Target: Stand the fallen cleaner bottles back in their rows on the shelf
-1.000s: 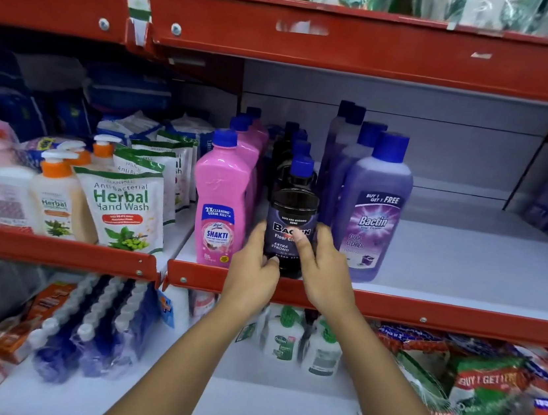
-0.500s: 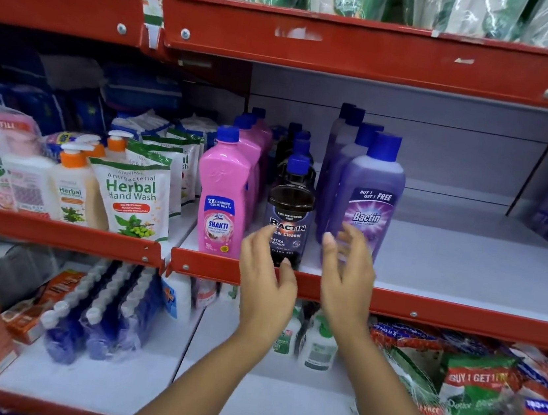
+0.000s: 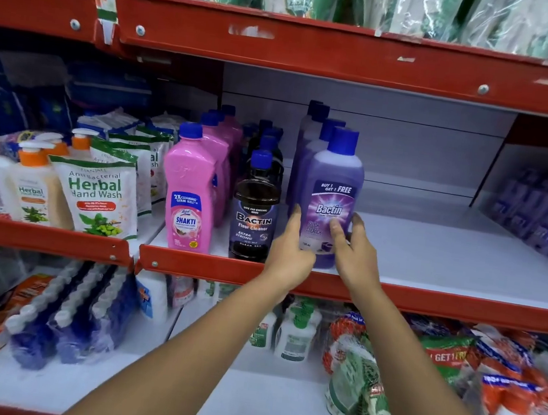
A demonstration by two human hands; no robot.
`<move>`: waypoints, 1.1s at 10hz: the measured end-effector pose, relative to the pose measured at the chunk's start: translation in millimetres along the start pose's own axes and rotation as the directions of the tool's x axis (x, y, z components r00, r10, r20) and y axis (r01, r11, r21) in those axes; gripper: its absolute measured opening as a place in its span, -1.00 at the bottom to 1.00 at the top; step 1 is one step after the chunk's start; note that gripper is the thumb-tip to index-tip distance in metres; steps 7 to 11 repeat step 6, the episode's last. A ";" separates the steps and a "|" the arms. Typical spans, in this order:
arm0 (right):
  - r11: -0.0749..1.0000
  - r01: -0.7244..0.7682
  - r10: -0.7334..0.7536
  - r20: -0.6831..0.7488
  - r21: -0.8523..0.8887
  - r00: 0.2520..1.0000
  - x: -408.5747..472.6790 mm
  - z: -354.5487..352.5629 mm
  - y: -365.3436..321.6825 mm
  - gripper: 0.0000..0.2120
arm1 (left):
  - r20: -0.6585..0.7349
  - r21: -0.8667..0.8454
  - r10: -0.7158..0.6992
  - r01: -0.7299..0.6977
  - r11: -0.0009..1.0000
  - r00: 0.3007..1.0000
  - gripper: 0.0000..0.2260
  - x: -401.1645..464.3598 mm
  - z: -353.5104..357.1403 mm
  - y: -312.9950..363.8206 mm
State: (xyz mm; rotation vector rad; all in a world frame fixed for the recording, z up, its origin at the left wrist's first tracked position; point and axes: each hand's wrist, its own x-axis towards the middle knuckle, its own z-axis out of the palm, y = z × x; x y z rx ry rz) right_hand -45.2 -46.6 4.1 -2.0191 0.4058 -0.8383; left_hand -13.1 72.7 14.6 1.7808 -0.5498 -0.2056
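Purple plastic marks the front bottle point(image 3: 332, 200) of the right-hand row, a floor cleaner with a blue cap, which is shown upright at the shelf's red front lip point(image 3: 196, 265) and bracketed by both hands. The left hand point(image 3: 290, 247) is laid against the bottle's left flank with fingers extended upward; the right hand point(image 3: 352, 248) is set on the lower right of the label, its fingers spread and lightly curled. Neither hand is closed fully around the body, so the hold is judged to be a steadying or squaring touch rather than a lift. Such a two-sided placement is presumably chosen so that the tall, narrow bottle can be turned label-forward and nudged into line without tipping. Just to the left, apart from the hands, the dark bottle point(image 3: 254, 218) is seen standing at the head of its own row, and beyond it the pink bottle point(image 3: 191, 193) heads a third row; each row runs back toward the grey rear panel point(image 3: 412, 138). No cleaner bottle is seen lying down on this white shelf board point(image 3: 449, 256), so the task is judged to be near its end, with only alignment left. Herbal hand-wash pouches point(image 3: 94, 195) occupy the neighbouring bay to the left and are not involved.
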 end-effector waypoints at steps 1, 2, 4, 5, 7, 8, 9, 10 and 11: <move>0.999 0.043 -0.043 -0.008 -0.018 0.999 -7.4 0.3 1.1 -0.61 | -0.006 0.001 -0.016 0.016 1.000 1.000 -0.21 -6.8 -1.7 -0.4; 0.997 0.059 -0.060 -0.007 -0.053 0.998 -15.6 -1.0 0.1 -0.62 | -0.022 0.019 0.001 -0.001 1.000 1.000 -0.22 -11.3 -5.6 -3.3; 0.996 0.062 -0.060 0.029 -0.070 0.998 -25.7 -1.8 -1.8 -0.58 | 0.012 -0.070 0.016 -0.015 0.997 1.000 -0.21 -21.1 -8.4 -7.0; 0.994 0.068 -0.064 0.051 -0.086 0.997 -25.3 -1.1 -5.3 -0.52 | 0.013 -0.115 0.025 -0.023 0.993 1.000 -0.24 -22.5 -7.6 -7.6; 0.984 0.110 -0.121 -0.076 -0.139 0.990 -24.9 -1.7 -14.7 -0.54 | -0.087 -0.096 0.071 -0.080 0.992 0.994 -0.34 -21.8 -5.5 -7.0; 0.984 0.110 -0.121 -0.076 -0.139 0.990 -24.9 -1.7 -14.7 -0.54 | -0.087 -0.096 0.071 -0.080 0.992 0.994 -0.34 -21.8 -5.5 -7.0; 0.984 0.110 -0.121 -0.076 -0.139 0.990 -24.9 -1.7 -14.7 -0.54 | -0.087 -0.096 0.071 -0.080 0.992 0.994 -0.34 -21.8 -5.5 -7.0; 0.984 0.110 -0.121 -0.076 -0.139 0.990 -24.9 -1.7 -14.7 -0.54 | -0.087 -0.096 0.071 -0.080 0.992 0.994 -0.34 -21.8 -5.5 -7.0; 0.984 0.110 -0.121 -0.076 -0.139 0.990 -24.9 -1.7 -14.7 -0.54 | -0.087 -0.096 0.071 -0.080 0.992 0.994 -0.34 -21.8 -5.5 -7.0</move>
